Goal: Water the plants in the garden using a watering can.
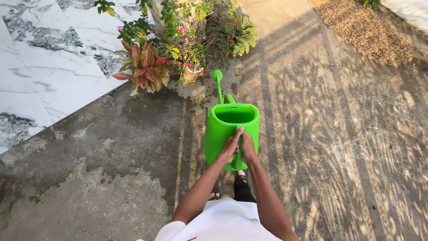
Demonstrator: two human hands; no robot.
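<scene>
Left of the green watering can (225, 129), white marble paving (49, 67) with grey veins ran up to the edge of the concrete floor (111, 187). Beyond the can, at the corner of that paving, stood a cluster of potted plants (187, 40): a red-leaved plant (145, 67) nearest the marble, small pink and red flowers beside it. We held the can upright in the air in front of our body, above our sandalled feet (240, 176), its long spout and rose (217, 76) pointing toward the plants but short of them.

We judged the work only part done. The concrete just beside the pots looked dark, perhaps damp, though shade could explain it; no water ran from the rose, and the can was not tipped. We could not tell how much water it held.

Our left hand (229, 149) gripped the can's rear handle, fingers curled shut around it. Our right hand (248, 147) closed on the same handle just beside the left, the two touching. Right of the can lay sunlit concrete crossed by leaf shadows, and far right a strip of gravel (365, 31).
</scene>
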